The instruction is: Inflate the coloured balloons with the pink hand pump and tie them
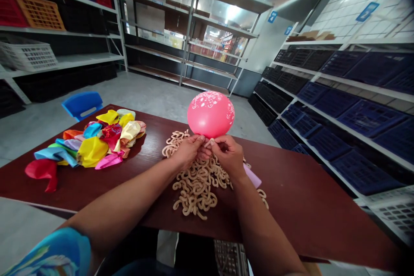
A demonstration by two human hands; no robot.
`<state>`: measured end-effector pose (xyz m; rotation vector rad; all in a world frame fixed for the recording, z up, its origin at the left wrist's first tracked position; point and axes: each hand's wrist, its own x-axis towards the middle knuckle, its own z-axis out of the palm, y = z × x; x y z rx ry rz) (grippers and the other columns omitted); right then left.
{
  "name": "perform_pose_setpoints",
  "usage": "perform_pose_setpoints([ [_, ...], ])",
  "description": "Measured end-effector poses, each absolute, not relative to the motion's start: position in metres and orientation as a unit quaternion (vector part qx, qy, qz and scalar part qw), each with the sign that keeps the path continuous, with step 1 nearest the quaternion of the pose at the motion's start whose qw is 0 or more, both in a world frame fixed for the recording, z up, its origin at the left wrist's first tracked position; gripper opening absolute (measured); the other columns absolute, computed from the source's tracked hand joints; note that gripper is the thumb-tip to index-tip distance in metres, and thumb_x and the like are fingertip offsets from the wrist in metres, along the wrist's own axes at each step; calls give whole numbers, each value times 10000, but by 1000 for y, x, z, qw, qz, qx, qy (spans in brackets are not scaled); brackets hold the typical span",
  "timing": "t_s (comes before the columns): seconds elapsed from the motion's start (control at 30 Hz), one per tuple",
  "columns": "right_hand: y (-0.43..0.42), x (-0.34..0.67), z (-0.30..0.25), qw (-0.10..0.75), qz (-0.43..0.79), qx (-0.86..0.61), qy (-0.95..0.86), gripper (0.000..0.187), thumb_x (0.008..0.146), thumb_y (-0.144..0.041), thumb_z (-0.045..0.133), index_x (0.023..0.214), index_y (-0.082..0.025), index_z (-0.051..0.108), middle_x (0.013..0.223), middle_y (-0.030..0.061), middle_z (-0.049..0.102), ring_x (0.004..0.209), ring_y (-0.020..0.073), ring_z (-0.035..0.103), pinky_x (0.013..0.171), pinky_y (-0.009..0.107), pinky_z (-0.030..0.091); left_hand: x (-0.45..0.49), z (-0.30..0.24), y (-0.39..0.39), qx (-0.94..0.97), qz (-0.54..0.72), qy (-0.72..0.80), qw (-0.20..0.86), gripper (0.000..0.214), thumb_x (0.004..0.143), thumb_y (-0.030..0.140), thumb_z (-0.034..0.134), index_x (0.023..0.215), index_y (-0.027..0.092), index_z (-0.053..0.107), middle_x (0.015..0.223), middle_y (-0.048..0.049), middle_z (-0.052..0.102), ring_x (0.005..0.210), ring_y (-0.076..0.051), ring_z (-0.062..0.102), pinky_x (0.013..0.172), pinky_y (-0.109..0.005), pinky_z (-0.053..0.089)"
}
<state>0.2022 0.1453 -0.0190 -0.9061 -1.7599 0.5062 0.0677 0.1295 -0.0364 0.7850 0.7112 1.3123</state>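
Observation:
An inflated pink balloon (210,114) with a white print stands over the table, its neck end down. My left hand (190,151) is closed, pinching the balloon just under its round body. Close against it on the right, my right hand (230,153) pinches a short pale beige cord (211,142) at the neck; the fingers partly hide the knot area. Beneath both hands lies a heap of curly beige cords (197,189). A flat lilac balloon (252,177) shows beside my right wrist, partly covered by it.
Flat balloons in many colours (92,151) are piled on the left of the dark red-brown table (291,189). A blue chair (82,104) stands beyond its far edge. Shelves with dark blue crates (336,125) line the right, and metal racks (186,30) stand behind.

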Motion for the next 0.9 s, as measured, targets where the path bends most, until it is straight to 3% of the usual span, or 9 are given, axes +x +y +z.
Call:
perform_pose_setpoints([
  [0.1,143,197,-14,538,335,-369,-679,140,694,-326,627,723,-203,566,598,-20,600,494,89,515,498,220,432,65,-38,131,412,594,356,591,245,803,365,517,728,134,549,565,12,518,444,-67,449,440,-176,369],
  [0.23,140,199,1,535,520,-337,-575,196,683,-345,641,735,-188,536,537,-56,565,335,26,364,314,154,264,56,-34,132,517,608,403,448,253,807,370,499,742,148,601,585,20,499,556,-95,440,553,-193,367],
  [0.3,138,199,12,534,551,-318,-556,190,685,-338,644,754,-186,553,586,-44,595,326,13,338,294,148,223,53,-32,133,548,613,409,396,242,808,355,493,743,156,614,633,9,524,624,-117,453,613,-208,370],
  [0.4,135,188,30,525,530,-293,-598,181,705,-311,638,848,-212,592,708,-17,649,362,20,374,314,159,271,53,-33,133,560,625,402,367,201,803,322,499,718,170,600,665,4,538,662,-126,457,659,-219,370],
  [0.53,139,152,51,443,498,-265,-697,228,740,-349,605,940,-239,607,924,25,665,417,31,429,374,189,378,57,-38,133,491,643,368,458,219,756,296,549,595,168,473,524,35,407,500,-86,350,508,-197,322],
  [0.67,138,134,60,353,527,-213,-743,437,753,-467,554,1150,-292,502,1155,54,584,496,60,535,382,200,417,56,-34,131,359,639,274,622,291,755,290,512,554,171,338,468,64,275,394,-46,197,390,-174,167],
  [0.77,130,148,52,424,517,-191,-719,422,797,-564,420,1060,-256,538,983,57,651,478,72,535,392,205,407,48,-24,130,293,625,215,691,246,750,247,505,581,163,347,486,56,304,378,-35,211,369,-164,130],
  [0.9,130,169,19,483,466,-270,-691,374,824,-486,444,631,-182,547,557,4,590,384,66,447,384,208,338,38,-14,128,236,615,155,736,141,758,201,510,677,153,405,531,66,279,368,-16,194,354,-137,109],
])
